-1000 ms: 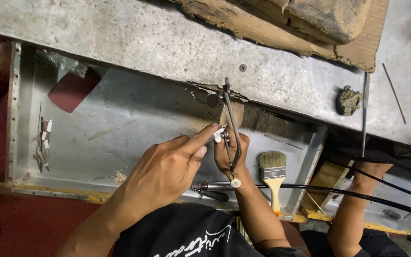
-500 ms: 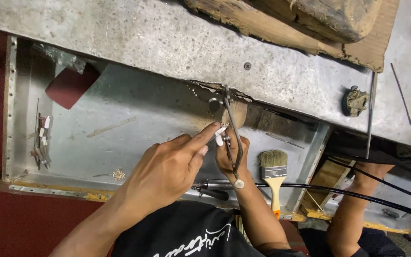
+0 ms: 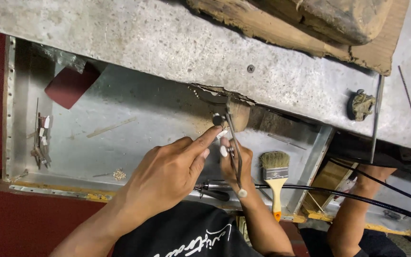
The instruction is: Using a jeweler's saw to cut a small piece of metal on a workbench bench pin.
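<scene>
A grey, pitted workbench (image 3: 134, 38) spans the top of the view, with a shallow metal tray (image 3: 134, 138) slung beneath it. At centre, the left hand (image 3: 167, 173) reaches toward one o'clock, forefinger and thumb extended to steady a small pale piece (image 3: 223, 134) against a worn wooden peg (image 3: 239, 115) — a brace, it seems, for fine cutting. At three o'clock of it, the right hand (image 3: 236, 164) is curled shut around a slim saw frame (image 3: 233, 147), held upright so its blade meets the piece. A paintbrush (image 3: 275, 176) lies at four o'clock, bristles up, and a dark red sheet (image 3: 70, 85) sits at ten. Metal scraps (image 3: 41, 140) litter the tray's left edge — the floor is deep red.
</scene>
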